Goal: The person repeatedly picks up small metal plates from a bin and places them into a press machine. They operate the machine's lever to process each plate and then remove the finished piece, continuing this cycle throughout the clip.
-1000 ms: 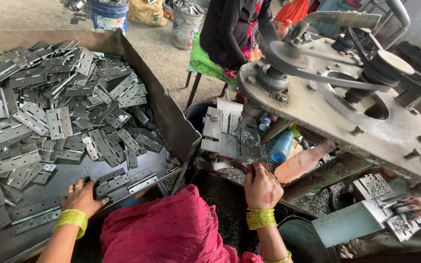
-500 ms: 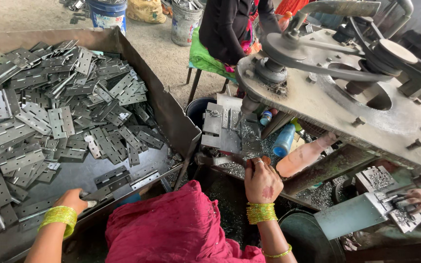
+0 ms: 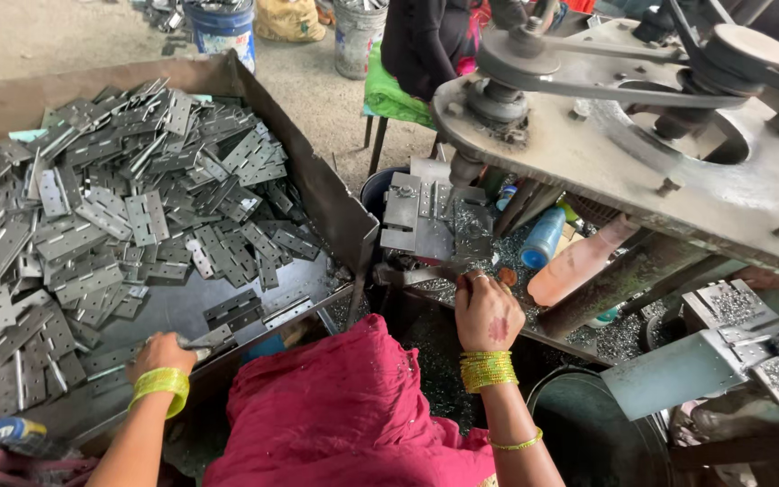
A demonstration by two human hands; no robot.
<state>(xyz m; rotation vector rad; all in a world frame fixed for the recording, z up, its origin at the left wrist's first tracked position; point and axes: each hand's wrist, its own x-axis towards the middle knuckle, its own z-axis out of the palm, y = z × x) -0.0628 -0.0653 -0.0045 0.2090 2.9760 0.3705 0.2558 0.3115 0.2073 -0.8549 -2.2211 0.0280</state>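
1. Head view: left hand (image 3: 160,353) at the near edge of the bin (image 3: 317,194), fingers closed on a grey hinge plate (image 3: 205,341).
2. Right hand (image 3: 487,313) grips a workpiece, hidden by fingers, at the machine's metal fixture (image 3: 435,221).
3. Hinge pile (image 3: 110,216) fills the far-left bin; bare floor lies near the front edge.

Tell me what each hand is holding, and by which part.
Left hand grips a flat hinge by its near end. Right hand has its fingers on a piece at the machine; the hold is hidden.
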